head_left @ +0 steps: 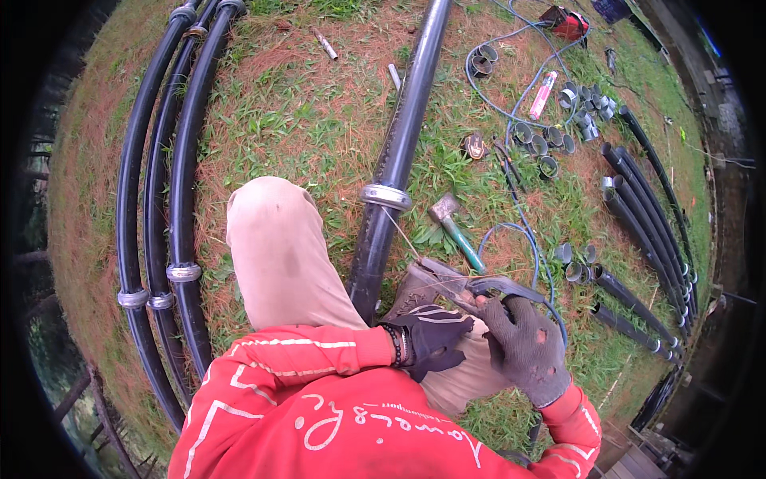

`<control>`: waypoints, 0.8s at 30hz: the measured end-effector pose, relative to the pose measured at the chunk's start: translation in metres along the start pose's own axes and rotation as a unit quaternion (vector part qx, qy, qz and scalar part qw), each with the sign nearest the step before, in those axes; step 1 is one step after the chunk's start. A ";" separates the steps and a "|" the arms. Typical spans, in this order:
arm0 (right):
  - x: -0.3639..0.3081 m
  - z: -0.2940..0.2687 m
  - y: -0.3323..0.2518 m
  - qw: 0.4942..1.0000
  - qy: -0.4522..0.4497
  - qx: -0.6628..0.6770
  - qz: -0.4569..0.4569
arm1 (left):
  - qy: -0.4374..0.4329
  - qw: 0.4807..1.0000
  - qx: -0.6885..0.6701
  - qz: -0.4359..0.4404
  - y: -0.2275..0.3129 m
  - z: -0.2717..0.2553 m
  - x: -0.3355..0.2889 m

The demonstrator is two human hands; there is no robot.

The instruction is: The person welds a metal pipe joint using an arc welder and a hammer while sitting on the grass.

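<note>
A black pipe (pixel 407 128) runs upward in front of me, with a silver metal collar (pixel 386 197) around it. From the collar a thin wire (pixel 403 234) stretches down towards my right boot (pixel 411 294). My right hand (pixel 531 347), in a worn grey glove with holes, is closed at a grey pliers-like tool (pixel 503 285); bare fingertips poke out beside its jaws. Close by, over my right leg, my left hand (pixel 431 339) in a dark glove has its fingers curled together. Whatever lies in them is hidden.
Beyond the boot lies a green-handled hammer (pixel 463 231). Three collared black pipes (pixel 186 152) lie at the left. On the right are several black pipes (pixel 650 215), short grey pipe pieces (pixel 582 104), a blue hose (pixel 523 199), a tape measure (pixel 474 147) and a pink-and-white tube (pixel 543 95).
</note>
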State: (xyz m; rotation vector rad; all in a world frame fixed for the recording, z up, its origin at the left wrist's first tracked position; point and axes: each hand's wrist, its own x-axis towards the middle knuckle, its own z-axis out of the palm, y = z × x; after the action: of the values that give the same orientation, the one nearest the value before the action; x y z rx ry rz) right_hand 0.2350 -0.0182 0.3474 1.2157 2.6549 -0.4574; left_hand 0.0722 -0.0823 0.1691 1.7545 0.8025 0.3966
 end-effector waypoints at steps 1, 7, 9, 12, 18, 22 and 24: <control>0.001 0.000 0.004 1.000 0.013 0.000 -0.003 | -0.012 1.000 0.017 -0.016 0.002 -0.003 0.002; -0.036 0.025 0.031 0.992 0.124 0.033 -0.004 | 0.108 0.986 -0.095 0.079 0.009 -0.018 -0.001; -0.043 0.032 0.038 0.993 0.113 0.024 -0.007 | 0.165 0.971 -0.101 0.138 0.001 -0.007 -0.003; -0.046 0.041 0.040 0.995 0.100 0.013 -0.014 | 0.126 0.974 -0.108 0.154 0.001 -0.007 -0.006; -0.043 0.055 0.041 0.999 0.044 -0.016 0.021 | 0.049 0.971 -0.202 0.121 -0.007 0.017 0.009; -0.039 0.063 0.041 0.998 0.067 -0.022 0.007 | 0.025 0.958 -0.259 0.119 -0.015 0.022 0.009; -0.040 0.066 0.042 0.997 0.069 -0.023 0.011 | 0.053 0.973 -0.187 0.125 -0.002 0.002 0.004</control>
State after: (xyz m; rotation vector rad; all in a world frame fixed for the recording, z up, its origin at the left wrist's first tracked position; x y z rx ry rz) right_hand 0.2958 -0.0436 0.2892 1.3061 2.7474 -0.3182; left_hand 0.0761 -0.0808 0.1663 1.4882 0.5366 0.7658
